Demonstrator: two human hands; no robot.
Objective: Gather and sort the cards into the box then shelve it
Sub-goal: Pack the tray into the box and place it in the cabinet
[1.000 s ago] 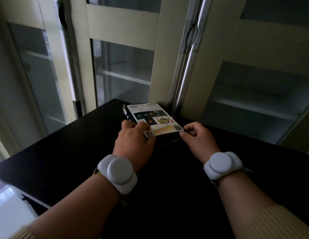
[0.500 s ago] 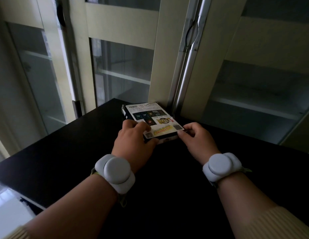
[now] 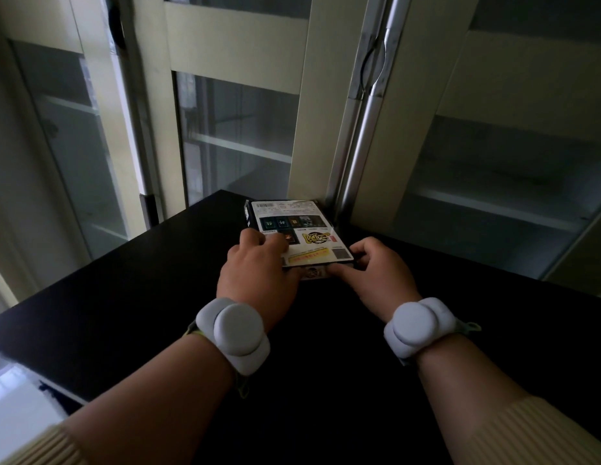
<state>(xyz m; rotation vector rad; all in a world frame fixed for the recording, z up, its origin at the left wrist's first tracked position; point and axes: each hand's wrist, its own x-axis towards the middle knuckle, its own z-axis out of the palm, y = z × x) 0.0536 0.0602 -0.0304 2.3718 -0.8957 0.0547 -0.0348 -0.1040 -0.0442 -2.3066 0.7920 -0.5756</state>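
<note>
We seem to be in an office or storeroom: behind the black table [image 3: 131, 317] stand cream metal cabinets [image 3: 386, 156] with sliding glass doors [image 3: 235, 135], bare shelves [image 3: 494, 209] inside, and steel handles [image 3: 371, 72].

A black table [image 3: 124, 313] stands against glass-doored cabinets [image 3: 238, 135].
</note>
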